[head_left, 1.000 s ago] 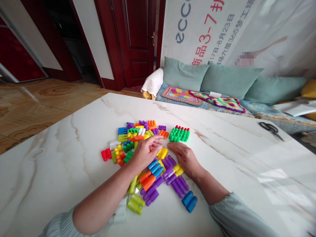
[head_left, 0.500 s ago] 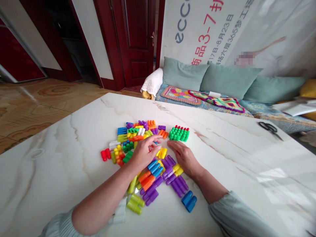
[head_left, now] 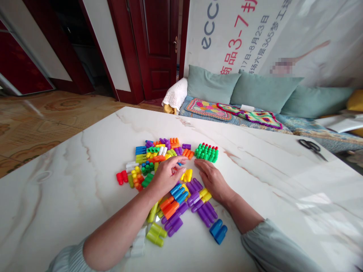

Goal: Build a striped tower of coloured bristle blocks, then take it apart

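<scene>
Their right hand (head_left: 214,179), loosely bent, has edged nearer the green blocks (head_left: 207,152), which sit just beside the pile (head_left: 179,192), perhaps so they don't mix, while the left hand (head_left: 166,172) half-curls over the pile, and whether either holds anything I can't tell.

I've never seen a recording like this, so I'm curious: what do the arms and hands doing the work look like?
They are a person's own. The left hand and right hand show no gloves, and no watch or bracelet is visible. The left sleeve and right sleeve are pale grey-green and loose, with gathered cuffs.
</scene>
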Demonstrator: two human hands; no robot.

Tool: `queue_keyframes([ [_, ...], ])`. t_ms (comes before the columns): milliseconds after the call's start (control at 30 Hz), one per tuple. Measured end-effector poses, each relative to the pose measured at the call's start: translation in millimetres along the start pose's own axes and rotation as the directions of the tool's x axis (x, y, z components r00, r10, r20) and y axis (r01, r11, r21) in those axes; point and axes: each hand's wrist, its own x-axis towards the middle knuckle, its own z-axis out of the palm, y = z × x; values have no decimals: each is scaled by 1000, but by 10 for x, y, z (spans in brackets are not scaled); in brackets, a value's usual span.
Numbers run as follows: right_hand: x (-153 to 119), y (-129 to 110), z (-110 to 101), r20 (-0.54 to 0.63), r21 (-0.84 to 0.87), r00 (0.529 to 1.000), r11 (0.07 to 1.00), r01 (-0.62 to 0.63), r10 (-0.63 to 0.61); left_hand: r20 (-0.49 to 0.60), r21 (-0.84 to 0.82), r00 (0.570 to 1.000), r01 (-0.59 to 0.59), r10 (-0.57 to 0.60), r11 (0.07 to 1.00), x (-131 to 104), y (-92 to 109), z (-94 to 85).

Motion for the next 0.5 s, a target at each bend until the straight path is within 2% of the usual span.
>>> queue_keyframes([
  [200, -25, -30, -30, -55, 9, 998, 1000, -2, 3, -6, -1, 1000, -10, 10, 1000, 0, -20, 5],
  [367, -91, -8, -80, -244, -11, 959, 988, -153, 146, -10, 0, 1000, -7, 7, 1000, 10, -20, 6],
  [500, -88, 40, -91, -282, 58, 938, 980, -192, 200, -8, -2, 1000, -7, 7, 1000, 8, -26, 7],
])
